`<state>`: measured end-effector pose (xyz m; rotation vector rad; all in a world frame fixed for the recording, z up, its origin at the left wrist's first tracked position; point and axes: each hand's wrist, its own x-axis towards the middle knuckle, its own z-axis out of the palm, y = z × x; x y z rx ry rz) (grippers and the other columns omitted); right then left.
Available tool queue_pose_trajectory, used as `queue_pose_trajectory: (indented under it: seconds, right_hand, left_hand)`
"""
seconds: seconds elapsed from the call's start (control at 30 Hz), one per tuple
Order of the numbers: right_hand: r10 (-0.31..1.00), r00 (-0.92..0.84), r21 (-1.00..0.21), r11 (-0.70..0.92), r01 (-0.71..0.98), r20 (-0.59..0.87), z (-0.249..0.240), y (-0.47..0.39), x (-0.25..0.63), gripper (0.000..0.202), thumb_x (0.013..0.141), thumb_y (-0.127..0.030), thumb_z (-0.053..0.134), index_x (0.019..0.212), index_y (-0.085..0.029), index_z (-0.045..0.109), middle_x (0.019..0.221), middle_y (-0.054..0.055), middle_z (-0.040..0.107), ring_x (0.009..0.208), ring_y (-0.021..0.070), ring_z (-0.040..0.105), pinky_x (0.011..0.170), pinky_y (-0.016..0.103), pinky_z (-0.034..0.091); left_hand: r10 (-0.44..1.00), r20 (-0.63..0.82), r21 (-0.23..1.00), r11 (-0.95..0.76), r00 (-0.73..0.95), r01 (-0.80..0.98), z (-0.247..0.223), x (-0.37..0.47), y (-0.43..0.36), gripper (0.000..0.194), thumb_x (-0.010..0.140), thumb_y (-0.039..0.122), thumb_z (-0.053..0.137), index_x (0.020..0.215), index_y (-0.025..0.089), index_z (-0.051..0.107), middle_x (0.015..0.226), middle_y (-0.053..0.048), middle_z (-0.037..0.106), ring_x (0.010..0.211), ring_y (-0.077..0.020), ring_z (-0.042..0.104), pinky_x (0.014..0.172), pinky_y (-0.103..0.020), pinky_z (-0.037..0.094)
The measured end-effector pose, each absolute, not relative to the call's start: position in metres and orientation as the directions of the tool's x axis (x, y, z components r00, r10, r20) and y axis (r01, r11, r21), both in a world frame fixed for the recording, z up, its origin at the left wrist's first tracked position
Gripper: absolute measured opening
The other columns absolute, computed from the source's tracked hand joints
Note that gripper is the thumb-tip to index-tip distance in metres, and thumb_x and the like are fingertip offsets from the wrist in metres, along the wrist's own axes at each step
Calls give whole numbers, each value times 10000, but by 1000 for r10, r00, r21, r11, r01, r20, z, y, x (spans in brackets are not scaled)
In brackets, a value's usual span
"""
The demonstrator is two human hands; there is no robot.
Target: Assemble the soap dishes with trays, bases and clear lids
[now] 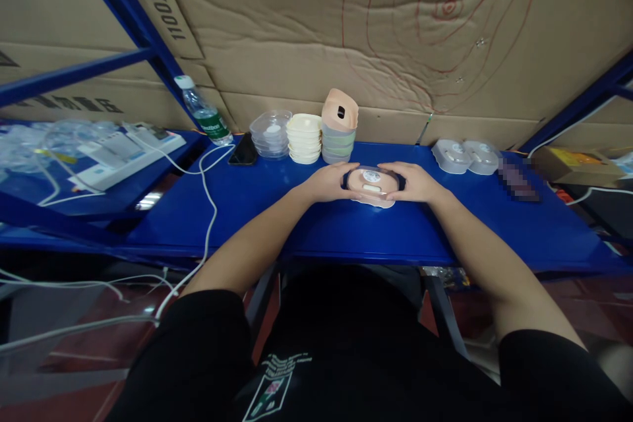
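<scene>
Between my two hands is a small container (372,185) with a clear lid, a round white sticker on top and a pinkish inside. My left hand (330,182) grips its left side, and my right hand (414,182) grips its right side. It is held low over the blue table, close to the front edge. Just behind it stand a stack of cream bowls (304,140), a stack of grey and green bowls (337,145) with a tilted peach one (340,110) on top, and a stack of clear lids (271,136).
Two lidded containers (465,157) sit at the back right of the blue table (247,217). A water bottle (205,112) and a dark phone (243,149) are at the back left. A white cable (211,204) runs over the left side. Cardboard (277,20) walls the back.
</scene>
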<state>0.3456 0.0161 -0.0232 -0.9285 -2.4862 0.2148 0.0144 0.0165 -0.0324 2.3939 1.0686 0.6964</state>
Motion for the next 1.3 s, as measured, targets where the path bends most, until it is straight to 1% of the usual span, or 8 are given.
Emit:
queue_pose_trajectory:
  seconds: [0.17, 0.3, 0.5, 0.6, 0.83, 1.03, 1.17, 1.3]
  right_hand:
    - [657, -666, -261, 753, 604, 355, -23, 14, 342, 1069, 765, -928, 819, 1586, -261, 671, 1478, 155, 772, 1319, 437, 760, 1128, 626, 618]
    - [671, -667, -248, 741, 624, 324, -24, 13, 341, 1126, 754, -951, 809, 1609, -236, 650, 1461, 176, 766, 1315, 445, 752, 1116, 619, 620]
    - [673, -664, -247, 738, 628, 326, -25, 14, 340, 1093, 760, -938, 815, 1619, -285, 639, 1452, 151, 764, 1298, 441, 751, 1098, 622, 626]
    - [670, -668, -249, 742, 623, 324, -26, 13, 340, 1073, 787, -907, 817, 1636, -281, 620, 1448, 154, 756, 1299, 436, 747, 1095, 612, 630]
    - [646, -688, -222, 762, 608, 330, -26, 15, 340, 1089, 820, -933, 759, 1652, -250, 597, 1447, 181, 742, 1283, 438, 746, 1068, 607, 637]
    - [635, -698, -173, 768, 616, 332, -27, 17, 341, 1128, 779, -984, 747, 1638, -263, 616, 1403, 172, 771, 1224, 435, 763, 1039, 605, 630]
    - [635, -701, -156, 767, 622, 325, -24, 16, 340, 1151, 772, -992, 745, 1631, -236, 626, 1384, 184, 784, 1235, 438, 765, 1050, 597, 620]
    - [640, -700, -120, 760, 639, 317, -22, 15, 338, 1207, 722, -1003, 776, 1629, -221, 631, 1403, 193, 786, 1278, 466, 752, 1086, 621, 596]
  left_hand:
    - [782, 248, 571, -595, 572, 566, -32, 15, 15, 1056, 790, 742, 921, 1625, 169, 622, 1416, -207, 756, 1287, -403, 735, 1125, -536, 576]
    - [780, 219, 561, -593, 587, 578, -30, 15, 14, 1068, 818, 776, 879, 1646, 165, 593, 1440, -207, 755, 1302, -395, 730, 1126, -530, 574]
    - [765, 225, 558, -609, 604, 564, -27, 14, 14, 1012, 825, 727, 892, 1647, 216, 597, 1431, -162, 778, 1286, -375, 749, 1103, -507, 600]
    - [764, 222, 559, -609, 606, 563, -27, 14, 14, 1021, 817, 719, 901, 1646, 206, 598, 1402, -165, 792, 1290, -383, 751, 1095, -517, 610]
    - [758, 242, 531, -626, 606, 571, -27, 14, 12, 1021, 832, 718, 890, 1659, 204, 582, 1600, -196, 682, 1374, -372, 719, 1162, -513, 581]
    - [745, 254, 535, -640, 617, 552, -24, 15, 11, 956, 838, 674, 909, 1633, 235, 612, 1528, -155, 738, 1331, -361, 740, 1144, -500, 597]
    - [734, 265, 540, -650, 625, 535, -23, 15, 11, 940, 830, 674, 916, 1604, 218, 640, 1402, -148, 796, 1268, -353, 767, 1105, -491, 611]
    - [738, 257, 523, -649, 623, 553, -24, 14, 14, 1005, 792, 684, 939, 1618, 202, 628, 1261, -135, 836, 1254, -364, 776, 1085, -480, 615]
